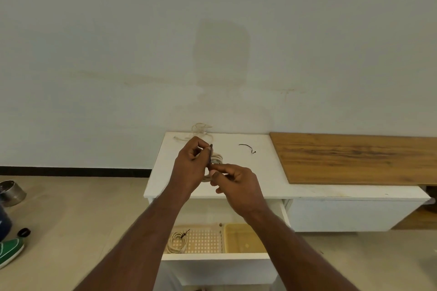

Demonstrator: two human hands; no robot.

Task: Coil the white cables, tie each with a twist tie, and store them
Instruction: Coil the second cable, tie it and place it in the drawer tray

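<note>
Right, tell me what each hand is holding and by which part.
The left hand grips the coiled white cable by its near side and the black twist tie by the upper end. The right hand pinches the tie's lower end.

A pale, faintly stained wall (142,42) is met by a dark skirting strip (71,171) above a beige floor (71,215). A low white cabinet (331,210) is set against it, partly overlaid by a wooden board (354,158).
</note>
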